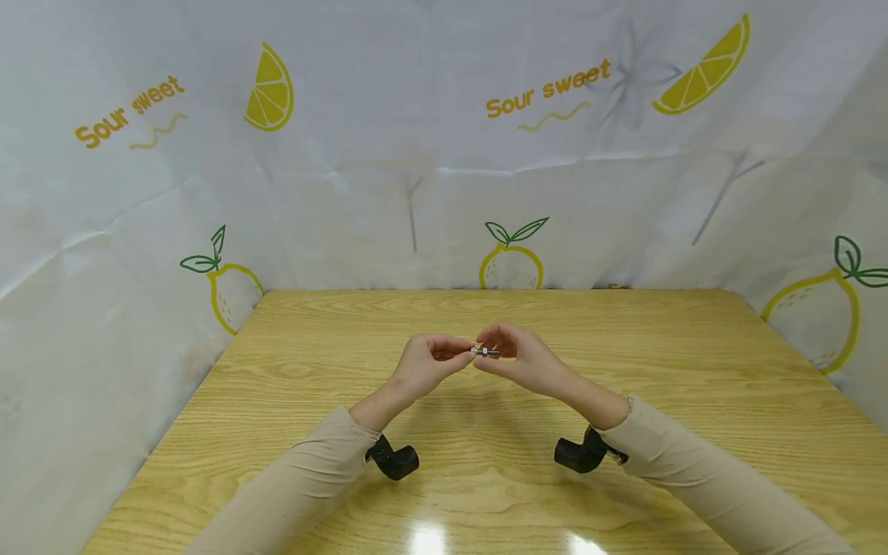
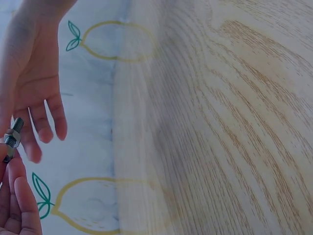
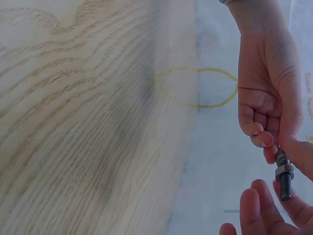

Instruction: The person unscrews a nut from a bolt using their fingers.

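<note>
A small metal bolt (image 1: pixel 491 352) with a nut (image 3: pixel 284 172) partway along its thread is held above the table between both hands. Thumb and fingertips of my left hand (image 1: pixel 432 361) pinch one end of it. The threaded end (image 3: pixel 286 191) points towards my right hand (image 1: pixel 527 361), whose thumb and fingers are spread around it with a gap. In the left wrist view the bolt (image 2: pixel 13 139) stands at a slant, its lower end hidden by the left fingers (image 2: pixel 17 171). The right hand (image 2: pixel 39 88) hangs loosely beside it there.
The wood-grain table (image 1: pixel 333 324) extends below both hands. A white cloth (image 1: pixel 375 116) with printed lemons hangs behind it and along the sides. Black devices (image 1: pixel 395 459) are strapped at both wrists, below the beige sleeves (image 1: pixel 312 470).
</note>
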`<state>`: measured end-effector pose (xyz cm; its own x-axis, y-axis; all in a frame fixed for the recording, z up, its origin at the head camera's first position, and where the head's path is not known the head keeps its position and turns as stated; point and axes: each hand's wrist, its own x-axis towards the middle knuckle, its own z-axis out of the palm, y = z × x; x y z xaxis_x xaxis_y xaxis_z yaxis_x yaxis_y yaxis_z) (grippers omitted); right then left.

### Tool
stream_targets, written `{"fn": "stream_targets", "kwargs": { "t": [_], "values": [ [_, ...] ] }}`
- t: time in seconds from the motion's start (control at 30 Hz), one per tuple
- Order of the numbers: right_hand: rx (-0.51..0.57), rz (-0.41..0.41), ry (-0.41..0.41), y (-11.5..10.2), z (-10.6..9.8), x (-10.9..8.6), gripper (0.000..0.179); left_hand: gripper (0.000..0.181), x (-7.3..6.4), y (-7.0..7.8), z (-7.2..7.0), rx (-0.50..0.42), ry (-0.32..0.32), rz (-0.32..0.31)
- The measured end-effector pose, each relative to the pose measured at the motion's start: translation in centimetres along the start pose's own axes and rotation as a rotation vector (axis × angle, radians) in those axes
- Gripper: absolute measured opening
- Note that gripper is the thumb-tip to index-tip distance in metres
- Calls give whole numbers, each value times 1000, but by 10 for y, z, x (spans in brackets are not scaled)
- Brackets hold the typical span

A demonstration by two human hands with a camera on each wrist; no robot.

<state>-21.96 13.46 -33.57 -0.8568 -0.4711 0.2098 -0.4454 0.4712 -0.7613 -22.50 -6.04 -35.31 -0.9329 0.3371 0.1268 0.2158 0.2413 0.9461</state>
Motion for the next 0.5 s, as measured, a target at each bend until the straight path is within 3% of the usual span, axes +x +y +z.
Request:
{"fn": "stream_targets", "kwargs": {
  "t": [0.2,0.5],
  "values": [
    [0,37,-46,-1,-1,-1,27,24,-1,0,-1,4,-12,5],
    [-11,-17,28,-2,-1,0,20,24,-1,0,-1,7,-6,8]
  ]
}}
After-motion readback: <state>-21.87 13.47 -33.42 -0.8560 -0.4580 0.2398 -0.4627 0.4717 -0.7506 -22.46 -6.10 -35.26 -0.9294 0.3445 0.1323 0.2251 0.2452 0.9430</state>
